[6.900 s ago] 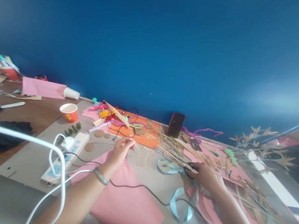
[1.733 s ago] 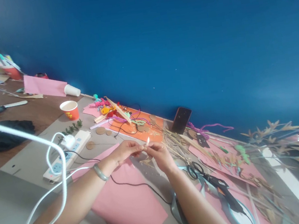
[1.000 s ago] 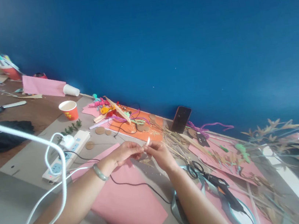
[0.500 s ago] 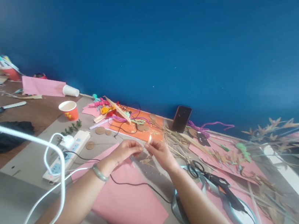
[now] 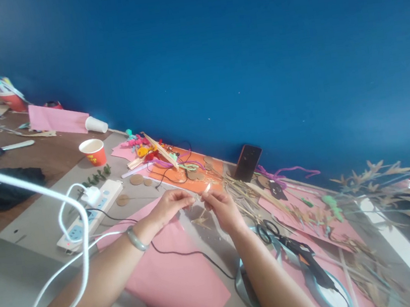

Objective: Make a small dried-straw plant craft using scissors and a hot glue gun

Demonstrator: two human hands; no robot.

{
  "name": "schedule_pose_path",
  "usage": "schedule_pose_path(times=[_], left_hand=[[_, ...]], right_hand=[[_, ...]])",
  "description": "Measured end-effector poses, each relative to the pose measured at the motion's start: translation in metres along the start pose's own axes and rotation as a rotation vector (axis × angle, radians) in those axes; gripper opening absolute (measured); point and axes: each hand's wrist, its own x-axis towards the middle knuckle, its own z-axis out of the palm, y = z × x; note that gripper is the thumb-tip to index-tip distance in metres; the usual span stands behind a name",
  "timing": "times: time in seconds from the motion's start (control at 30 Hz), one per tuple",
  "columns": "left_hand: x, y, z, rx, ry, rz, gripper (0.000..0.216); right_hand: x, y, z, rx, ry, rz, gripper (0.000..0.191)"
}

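My left hand [image 5: 174,204], below a jade-coloured bangle [image 5: 136,239], is closed in a pinch. Whatever its fingertips hold is too small to make out. Close beside it, my right hand [image 5: 224,211] pinches a small pale sliver [image 5: 207,187] that sticks up past the thumb. The fingertips of both hands nearly meet above the grey table, near the far end of a pink paper sheet [image 5: 181,284]. Dry plant bits [image 5: 201,221] lie just under them.
A power strip [image 5: 91,215] with a white cable looping in front stands at left, near a red paper cup [image 5: 93,152]. Black scissors [image 5: 267,231], a glue gun [image 5: 305,254] and dried stems [image 5: 244,204] lie right. A phone [image 5: 247,162] leans on the blue wall.
The pale sliver in my right hand leans slightly more to the right. Both hands stay almost in place, fingertips close together. The whole view has shifted a little.
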Motion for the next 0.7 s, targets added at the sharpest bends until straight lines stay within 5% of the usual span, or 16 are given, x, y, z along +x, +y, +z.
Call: schedule_pose_path(times=[0.3,0.7], left_hand=[[-0.006,-0.001,0.007,0.051,0.006,0.114,0.019],[-0.006,-0.006,0.005,0.052,0.077,-0.004,0.024]], right_hand=[[-0.006,-0.001,0.007,0.018,-0.029,0.012,0.028],[-0.009,-0.007,0.011,-0.07,-0.051,-0.012,0.036]])
